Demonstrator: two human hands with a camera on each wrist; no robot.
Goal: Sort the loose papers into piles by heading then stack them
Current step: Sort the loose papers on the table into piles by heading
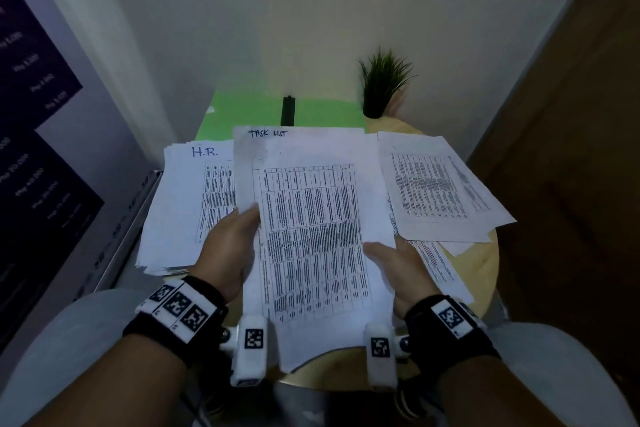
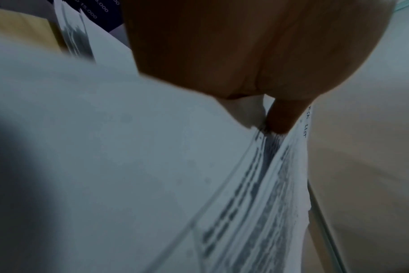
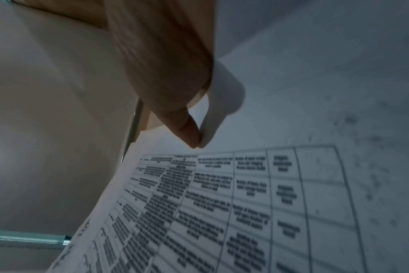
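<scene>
A bundle of printed sheets headed "TASK LIST" (image 1: 311, 218) is held up over the round wooden table (image 1: 485, 253). My left hand (image 1: 232, 246) grips its left edge, thumb on top; in the left wrist view the thumb (image 2: 280, 118) presses on the sheets' (image 2: 268, 184) edge. My right hand (image 1: 398, 267) pinches the right edge, and the right wrist view shows the thumb (image 3: 187, 129) on the printed table page (image 3: 245, 203). A pile headed "H.R." (image 1: 187, 204) lies at the left. Another pile of papers (image 1: 440, 187) lies at the right.
A small potted plant (image 1: 381, 87) stands at the table's back right. A green surface (image 1: 249, 114) with a black bar (image 1: 288, 110) lies behind the papers. A dark poster (image 1: 31, 149) hangs on the left wall. A wooden panel (image 1: 571, 149) stands on the right.
</scene>
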